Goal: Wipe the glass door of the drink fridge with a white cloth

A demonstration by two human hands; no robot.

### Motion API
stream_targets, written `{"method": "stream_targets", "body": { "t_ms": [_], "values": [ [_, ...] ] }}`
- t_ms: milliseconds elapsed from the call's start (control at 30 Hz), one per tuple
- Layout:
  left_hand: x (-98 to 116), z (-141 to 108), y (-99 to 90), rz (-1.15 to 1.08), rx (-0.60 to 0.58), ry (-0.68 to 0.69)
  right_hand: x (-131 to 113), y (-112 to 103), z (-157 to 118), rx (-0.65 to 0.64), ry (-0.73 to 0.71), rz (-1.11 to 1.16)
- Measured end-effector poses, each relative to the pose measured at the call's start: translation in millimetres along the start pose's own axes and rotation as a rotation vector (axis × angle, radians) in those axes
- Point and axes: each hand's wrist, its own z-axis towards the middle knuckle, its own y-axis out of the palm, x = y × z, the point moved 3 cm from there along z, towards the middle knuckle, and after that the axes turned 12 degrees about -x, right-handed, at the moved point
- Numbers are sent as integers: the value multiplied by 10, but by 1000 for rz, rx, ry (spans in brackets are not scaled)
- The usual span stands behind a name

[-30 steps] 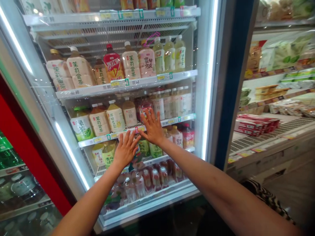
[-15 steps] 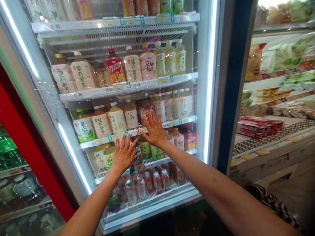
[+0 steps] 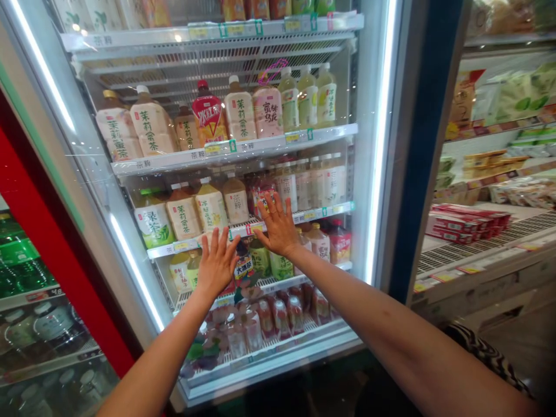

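Note:
Both of my hands are spread in front of a lit drinks fridge (image 3: 382, 150). With fingers apart, my left hand (image 3: 217, 263) covers part of the lower shelves, nearest the "大冰茶" bottle (image 3: 244, 266). My right hand (image 3: 278, 229) has its fingers fanned over the middle shelf's edge, overlapping a red-labelled bottle (image 3: 264, 190). Neither hand holds anything. A pink mark (image 3: 274, 70) and faint reflections suggest a glass door between hands and bottles; whether the palms touch it I cannot tell. On the middle shelf stand a green-capped tea bottle (image 3: 153, 220) and a pale yellow bottle (image 3: 211, 205).
To the left, a red frame (image 3: 56, 249) borders another fridge with green bottles (image 3: 21, 260). At right is an open chilled shelf (image 3: 490, 249) with red packages (image 3: 467, 223). Black-and-white striped fabric (image 3: 482, 353) shows at lower right.
The fridge and shelves have shifted slightly right in view. My right hand has shifted right with them, while the left hand sits slightly farther left against the bottles. Both stay spread.

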Motion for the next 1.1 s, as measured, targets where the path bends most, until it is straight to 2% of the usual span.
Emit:
{"method": "stream_targets", "body": {
  "t_ms": [67,100,233,300,367,500,567,633,800,867,933,1033,1100],
  "values": [
    [33,-99,41,1,-22,30,-4,-14,-5,-1,-1,1],
    [-21,-54,-4,0,-22,26,-6,-18,-7,-3,-2,2],
    [-490,484,-399,-2,58,-99,-2,-8,-5,-12,-1,5],
    [-611,662,-502,6,76,-128,4,6,0,-14,4,4],
    [-527,601,-437,9,61,-121,9,17,5,-17,10,2],
    [28,-28,6,-1,-19,-27,6,10,13,-30,15,-7],
    [222,-236,147,-11,-61,32,1,-4,12,-39,18,-13],
    [205,-169,108,-22,-67,43,-3,-16,8,-46,21,-19],
    [-343,692,-417,-29,53,-81,-1,-2,6,-50,24,-27],
    [-378,837,-480,-22,78,-96,4,16,10,-48,28,-29],
    [-235,737,-379,-12,58,-75,7,27,13,-45,29,-32],
    [73,372,-109,-2,3,4,-1,7,12,-31,20,-43],
    [177,197,5,4,-3,35,-11,-35,3,-15,14,-54]
  ]
}}
